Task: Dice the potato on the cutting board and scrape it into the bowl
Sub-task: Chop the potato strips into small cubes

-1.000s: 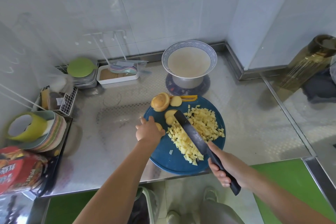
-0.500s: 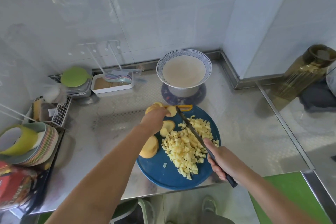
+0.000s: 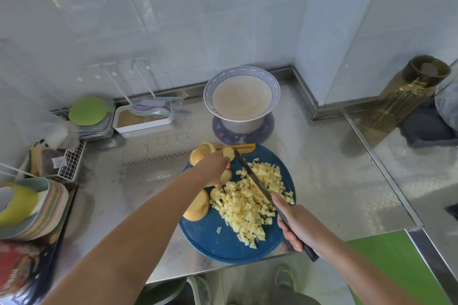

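Note:
A round blue cutting board (image 3: 213, 245) lies on the steel counter. A pile of diced potato (image 3: 247, 205) covers its middle and right. My right hand (image 3: 297, 226) grips the dark handle of a knife (image 3: 255, 182), whose blade runs edge-down through the dice toward the far rim. My left hand (image 3: 213, 168) reaches over the board's far left, fingers curled down round a potato slice (image 3: 227, 176). A potato half (image 3: 198, 207) lies at the left edge; another chunk (image 3: 201, 152) and a slice (image 3: 229, 152) sit at the far rim. The blue-rimmed bowl (image 3: 243, 125) stands behind the board.
A yellow tool (image 3: 245, 147) lies at the board's far rim. A white tray (image 3: 142, 125) and green lid (image 3: 88, 110) sit back left, a wire basket (image 3: 69, 163) and stacked plates (image 3: 37, 210) at the left. A bottle (image 3: 406, 96) stands right.
My left hand moved from the board's left edge to the far slices. The knife turned from lying flat across the dice to edge-down, the pile gathered, and a potato half now lies at the left edge.

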A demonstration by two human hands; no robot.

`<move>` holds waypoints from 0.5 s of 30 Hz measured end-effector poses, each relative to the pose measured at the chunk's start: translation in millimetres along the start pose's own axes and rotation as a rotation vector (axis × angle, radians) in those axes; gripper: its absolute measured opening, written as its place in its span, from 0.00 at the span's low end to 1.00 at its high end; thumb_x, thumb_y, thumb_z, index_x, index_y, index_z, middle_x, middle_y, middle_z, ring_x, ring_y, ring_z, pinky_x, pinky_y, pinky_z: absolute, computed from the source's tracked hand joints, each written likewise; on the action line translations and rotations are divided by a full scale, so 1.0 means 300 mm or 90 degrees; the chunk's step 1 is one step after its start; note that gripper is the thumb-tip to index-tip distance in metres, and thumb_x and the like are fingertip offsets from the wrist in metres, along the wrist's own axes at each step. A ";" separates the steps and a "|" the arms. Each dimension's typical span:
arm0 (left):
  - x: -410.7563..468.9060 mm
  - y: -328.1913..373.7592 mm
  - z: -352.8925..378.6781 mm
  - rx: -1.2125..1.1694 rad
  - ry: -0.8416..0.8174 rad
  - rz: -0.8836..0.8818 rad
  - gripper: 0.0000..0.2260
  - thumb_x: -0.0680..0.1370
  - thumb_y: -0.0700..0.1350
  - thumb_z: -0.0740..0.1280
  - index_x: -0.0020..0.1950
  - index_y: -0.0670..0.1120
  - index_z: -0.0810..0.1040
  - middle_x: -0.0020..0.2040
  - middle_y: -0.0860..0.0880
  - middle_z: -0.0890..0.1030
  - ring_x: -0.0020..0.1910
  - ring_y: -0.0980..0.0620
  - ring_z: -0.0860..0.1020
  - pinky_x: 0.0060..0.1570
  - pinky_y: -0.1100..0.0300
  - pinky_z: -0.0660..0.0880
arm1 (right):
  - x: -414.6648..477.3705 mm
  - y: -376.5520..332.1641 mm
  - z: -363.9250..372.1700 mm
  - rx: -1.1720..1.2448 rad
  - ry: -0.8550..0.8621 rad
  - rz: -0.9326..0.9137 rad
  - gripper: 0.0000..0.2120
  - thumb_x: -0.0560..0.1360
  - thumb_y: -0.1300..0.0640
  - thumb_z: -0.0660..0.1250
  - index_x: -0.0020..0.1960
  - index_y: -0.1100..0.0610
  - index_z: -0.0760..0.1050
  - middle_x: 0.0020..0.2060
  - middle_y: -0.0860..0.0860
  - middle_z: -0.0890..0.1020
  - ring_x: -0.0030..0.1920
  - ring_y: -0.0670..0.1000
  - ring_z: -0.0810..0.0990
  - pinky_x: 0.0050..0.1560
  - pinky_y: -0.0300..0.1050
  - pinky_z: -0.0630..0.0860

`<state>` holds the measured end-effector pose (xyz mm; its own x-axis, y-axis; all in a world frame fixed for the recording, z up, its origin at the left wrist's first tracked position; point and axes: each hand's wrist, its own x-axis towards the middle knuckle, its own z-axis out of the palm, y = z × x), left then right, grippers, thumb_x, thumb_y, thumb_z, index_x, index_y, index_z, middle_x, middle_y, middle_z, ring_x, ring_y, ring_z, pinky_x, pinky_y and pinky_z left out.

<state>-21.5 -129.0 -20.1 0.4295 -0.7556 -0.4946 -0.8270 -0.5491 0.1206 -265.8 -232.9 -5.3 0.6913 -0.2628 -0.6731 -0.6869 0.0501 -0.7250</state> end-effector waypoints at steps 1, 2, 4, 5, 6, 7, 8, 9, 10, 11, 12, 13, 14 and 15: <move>0.001 -0.001 -0.002 0.014 0.007 0.009 0.26 0.68 0.41 0.75 0.63 0.46 0.72 0.59 0.47 0.69 0.57 0.47 0.72 0.50 0.56 0.71 | 0.000 0.000 0.004 0.003 0.001 0.000 0.33 0.75 0.28 0.54 0.28 0.56 0.65 0.21 0.55 0.67 0.19 0.51 0.63 0.24 0.41 0.66; 0.000 -0.001 -0.003 0.029 0.013 0.019 0.24 0.68 0.42 0.75 0.62 0.46 0.72 0.59 0.46 0.70 0.57 0.48 0.71 0.51 0.56 0.72 | 0.000 0.000 0.006 0.006 0.002 -0.001 0.33 0.75 0.29 0.54 0.27 0.56 0.65 0.21 0.55 0.67 0.19 0.51 0.63 0.24 0.41 0.66; -0.006 -0.001 0.003 0.047 0.020 0.028 0.22 0.69 0.41 0.74 0.62 0.44 0.73 0.59 0.46 0.72 0.56 0.48 0.73 0.50 0.56 0.73 | -0.001 0.000 0.010 0.012 0.003 -0.003 0.33 0.76 0.29 0.55 0.27 0.55 0.65 0.20 0.53 0.67 0.18 0.50 0.63 0.25 0.42 0.65; -0.012 -0.002 0.007 0.031 0.022 0.024 0.23 0.70 0.41 0.74 0.63 0.44 0.72 0.59 0.46 0.73 0.55 0.47 0.74 0.50 0.55 0.73 | -0.001 -0.001 0.012 0.015 0.002 -0.001 0.33 0.76 0.30 0.55 0.27 0.55 0.65 0.20 0.53 0.67 0.18 0.50 0.63 0.25 0.42 0.65; -0.018 -0.006 0.010 0.004 0.022 0.014 0.25 0.70 0.41 0.74 0.64 0.45 0.70 0.59 0.46 0.73 0.54 0.47 0.75 0.49 0.55 0.74 | 0.000 -0.003 0.015 0.017 0.002 0.003 0.33 0.76 0.29 0.55 0.27 0.55 0.65 0.20 0.53 0.67 0.18 0.50 0.63 0.25 0.42 0.64; -0.023 -0.009 0.010 -0.016 0.023 0.009 0.26 0.70 0.41 0.74 0.65 0.46 0.69 0.59 0.46 0.74 0.54 0.47 0.75 0.49 0.54 0.74 | 0.000 -0.004 0.017 0.021 0.002 0.007 0.33 0.76 0.29 0.55 0.27 0.55 0.65 0.20 0.53 0.67 0.18 0.50 0.64 0.25 0.43 0.64; -0.026 -0.011 0.007 -0.023 0.027 0.009 0.27 0.69 0.41 0.74 0.66 0.46 0.69 0.58 0.46 0.75 0.53 0.47 0.75 0.48 0.54 0.74 | 0.001 -0.004 0.021 0.021 0.003 0.010 0.33 0.75 0.29 0.55 0.27 0.55 0.65 0.20 0.53 0.67 0.18 0.50 0.64 0.25 0.43 0.64; -0.026 -0.013 0.004 -0.016 0.028 0.010 0.28 0.69 0.42 0.75 0.66 0.46 0.69 0.57 0.45 0.75 0.53 0.47 0.75 0.47 0.55 0.74 | 0.002 -0.004 0.023 0.018 0.003 0.011 0.33 0.75 0.29 0.55 0.27 0.55 0.65 0.21 0.53 0.67 0.18 0.50 0.64 0.25 0.43 0.63; -0.025 -0.014 0.003 -0.002 0.030 0.014 0.28 0.69 0.44 0.75 0.66 0.46 0.70 0.57 0.45 0.76 0.53 0.48 0.75 0.46 0.56 0.73 | 0.003 -0.004 0.027 0.011 0.002 0.010 0.33 0.75 0.28 0.55 0.27 0.55 0.65 0.21 0.53 0.67 0.18 0.50 0.64 0.25 0.42 0.64; -0.023 -0.012 0.002 0.016 0.030 0.014 0.27 0.69 0.46 0.75 0.65 0.45 0.71 0.56 0.46 0.77 0.53 0.48 0.75 0.45 0.57 0.72 | 0.003 -0.005 0.031 0.007 0.000 0.009 0.33 0.75 0.28 0.54 0.27 0.55 0.65 0.21 0.53 0.67 0.18 0.50 0.64 0.24 0.42 0.64; -0.023 -0.011 0.002 0.028 0.031 0.015 0.27 0.69 0.49 0.75 0.65 0.45 0.71 0.55 0.46 0.77 0.53 0.48 0.75 0.45 0.58 0.71 | 0.002 -0.006 0.035 0.004 -0.002 0.006 0.33 0.75 0.28 0.54 0.27 0.55 0.65 0.21 0.54 0.67 0.18 0.50 0.64 0.24 0.41 0.64; -0.025 -0.005 0.000 0.042 0.027 0.013 0.27 0.69 0.50 0.74 0.65 0.44 0.72 0.55 0.45 0.77 0.53 0.47 0.75 0.45 0.57 0.71 | 0.000 -0.007 0.038 0.007 -0.002 0.004 0.32 0.74 0.29 0.54 0.27 0.55 0.65 0.21 0.54 0.67 0.18 0.50 0.64 0.24 0.41 0.64; -0.027 0.001 -0.001 0.059 0.025 0.013 0.26 0.71 0.51 0.73 0.65 0.44 0.72 0.55 0.45 0.77 0.53 0.47 0.75 0.45 0.57 0.71 | -0.001 -0.008 0.040 0.014 -0.001 0.004 0.32 0.74 0.29 0.54 0.27 0.55 0.65 0.21 0.54 0.67 0.19 0.50 0.64 0.23 0.41 0.64; -0.030 0.005 0.000 0.069 0.027 0.009 0.24 0.72 0.50 0.71 0.65 0.43 0.72 0.54 0.44 0.77 0.52 0.47 0.76 0.43 0.57 0.71 | -0.002 -0.010 0.040 0.022 0.003 0.004 0.32 0.74 0.29 0.55 0.27 0.55 0.65 0.21 0.53 0.67 0.19 0.50 0.64 0.23 0.41 0.64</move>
<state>-26.7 -123.1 -15.5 0.4309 -0.7781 -0.4571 -0.8663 -0.4985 0.0319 -261.5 -221.4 -4.3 0.6853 -0.2671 -0.6775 -0.6833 0.0858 -0.7250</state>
